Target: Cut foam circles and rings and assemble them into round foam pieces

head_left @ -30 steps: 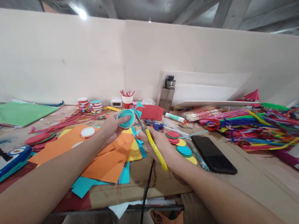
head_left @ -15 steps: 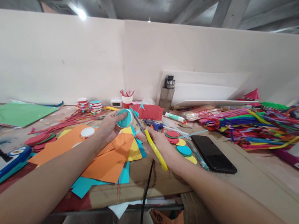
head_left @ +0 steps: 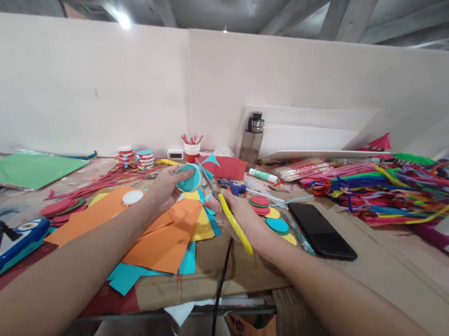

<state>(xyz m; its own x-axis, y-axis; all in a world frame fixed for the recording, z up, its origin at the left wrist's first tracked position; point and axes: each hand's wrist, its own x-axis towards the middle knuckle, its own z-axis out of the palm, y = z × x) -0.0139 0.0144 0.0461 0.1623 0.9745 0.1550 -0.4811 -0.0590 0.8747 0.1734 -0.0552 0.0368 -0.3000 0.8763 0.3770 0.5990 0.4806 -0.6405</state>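
Note:
Between the thumb and fingers of my left hand is a round white-rimmed lid with a blue face. My right hand grips yellow-handled scissors, their blades at the lid's right edge. A pointed blue paper scrap sticks out by the blades. Below my hands lie orange paper sheets over yellow and blue ones. A white disc rests on the orange paper. Just right of my right hand are red discs and a blue disc.
A black phone lies on cardboard at the right, near a heap of colourful pipe cleaners. A bottle stands by the wall. A black cable hangs over the table's front edge. Stacked lids sit at the back.
The blue scrap by the scissor blades has shifted and turned slightly, now pointing right. Both hands keep nearly the same place and the same hold.

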